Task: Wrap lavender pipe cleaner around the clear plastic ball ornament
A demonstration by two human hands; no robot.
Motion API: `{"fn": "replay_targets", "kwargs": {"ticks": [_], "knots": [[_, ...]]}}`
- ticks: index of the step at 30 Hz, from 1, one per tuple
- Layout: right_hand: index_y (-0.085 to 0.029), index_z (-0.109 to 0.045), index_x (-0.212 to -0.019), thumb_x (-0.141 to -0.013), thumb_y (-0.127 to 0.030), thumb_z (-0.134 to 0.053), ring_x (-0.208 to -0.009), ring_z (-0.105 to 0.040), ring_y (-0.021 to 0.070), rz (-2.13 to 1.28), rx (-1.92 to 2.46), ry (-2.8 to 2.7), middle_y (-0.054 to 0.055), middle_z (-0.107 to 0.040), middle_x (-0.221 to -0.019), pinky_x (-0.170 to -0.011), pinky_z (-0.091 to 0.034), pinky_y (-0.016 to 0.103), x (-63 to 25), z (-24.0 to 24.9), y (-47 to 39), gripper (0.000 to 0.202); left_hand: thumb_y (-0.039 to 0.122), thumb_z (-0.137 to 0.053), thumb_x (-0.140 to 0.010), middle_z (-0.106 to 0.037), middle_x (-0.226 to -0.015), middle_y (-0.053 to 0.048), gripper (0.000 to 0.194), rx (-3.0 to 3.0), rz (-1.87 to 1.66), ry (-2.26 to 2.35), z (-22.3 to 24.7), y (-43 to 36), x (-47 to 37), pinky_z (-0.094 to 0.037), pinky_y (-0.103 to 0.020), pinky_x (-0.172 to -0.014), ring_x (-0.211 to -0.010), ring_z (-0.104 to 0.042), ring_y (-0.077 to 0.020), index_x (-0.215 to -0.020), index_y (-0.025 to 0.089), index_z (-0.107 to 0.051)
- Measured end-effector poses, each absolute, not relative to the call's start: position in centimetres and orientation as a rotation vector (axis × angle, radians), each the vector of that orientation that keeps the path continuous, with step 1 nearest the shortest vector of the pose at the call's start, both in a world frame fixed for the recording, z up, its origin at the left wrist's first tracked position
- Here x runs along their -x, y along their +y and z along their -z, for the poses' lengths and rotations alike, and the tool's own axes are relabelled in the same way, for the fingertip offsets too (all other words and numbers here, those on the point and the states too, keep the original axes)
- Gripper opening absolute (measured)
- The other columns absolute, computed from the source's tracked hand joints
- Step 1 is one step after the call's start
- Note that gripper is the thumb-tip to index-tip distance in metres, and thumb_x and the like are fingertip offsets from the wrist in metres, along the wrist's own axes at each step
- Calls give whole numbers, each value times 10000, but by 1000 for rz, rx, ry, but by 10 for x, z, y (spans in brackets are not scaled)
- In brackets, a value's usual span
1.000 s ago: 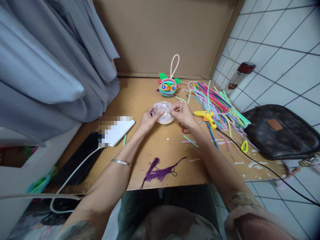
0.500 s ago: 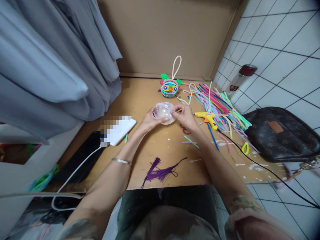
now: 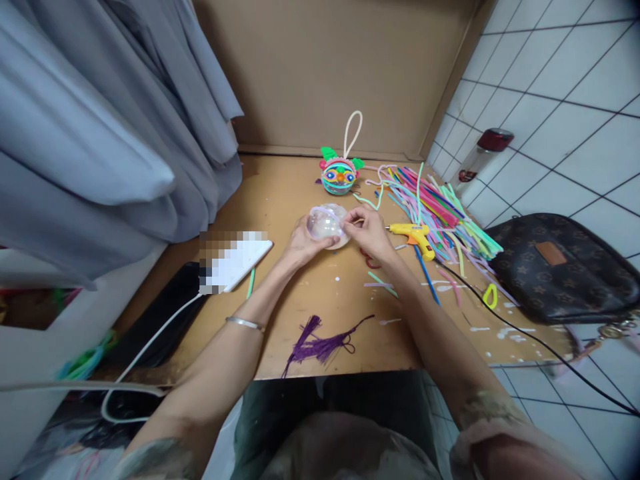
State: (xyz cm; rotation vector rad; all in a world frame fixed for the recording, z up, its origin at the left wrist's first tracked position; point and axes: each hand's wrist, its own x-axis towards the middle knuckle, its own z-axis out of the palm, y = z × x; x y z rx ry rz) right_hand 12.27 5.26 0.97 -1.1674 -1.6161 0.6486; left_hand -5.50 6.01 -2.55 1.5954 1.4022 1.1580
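A clear plastic ball (image 3: pixel 323 225) sits in my left hand (image 3: pixel 305 241), whose thumb presses on its near side. Around the ball runs a lilac pipe cleaner (image 3: pixel 320 209). My right hand (image 3: pixel 367 228) pinches at the ball's right side, where the lilac strip passes; its fingertips partly cover what they hold, which looks like the strip's end. Just behind stands a finished-looking animal-face ball (image 3: pixel 340 177) with green ears and a white loop. A yellow glue gun (image 3: pixel 414 239) lies to the right of my right hand.
Many coloured pipe cleaners (image 3: pixel 430 200) are heaped at the right. A brown patterned bag (image 3: pixel 565 267) and the glue gun's black cord (image 3: pixel 500 317) lie beyond. Purple tassels (image 3: pixel 320 347) are near the front edge. At the left are a white device (image 3: pixel 240 263) and a grey curtain (image 3: pixel 125 120).
My left hand and the ball have shifted very slightly left, with the ball turned a little. My right hand keeps its pinch at the ball's side.
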Motion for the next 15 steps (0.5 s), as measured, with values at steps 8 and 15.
{"fn": "replay_targets", "kwargs": {"ticks": [8, 15], "knots": [[-238, -576, -909, -578, -266, -746, -982, -577, 201, -867, 1088, -1609, 25, -609, -1009, -828, -527, 353, -132, -11, 50, 373, 395, -875, -549, -608, -1345, -204, 887, -1517, -1142, 1404, 18, 56, 54, -446, -471, -1089, -1251, -589, -338, -1315, 105, -533], [-237, -549, -936, -580, -235, -728, -962, -582, 191, -917, 1101, -1605, 25, -593, -1040, -815, -543, 353, -131, -6, 49, 398, 395, -883, -535, -587, -1375, -213, 909, -1533, -1143, 1418, 19, 56, 54, -422, -480, -1105, -1288, -558, -352, -1323, 112, -528]]}}
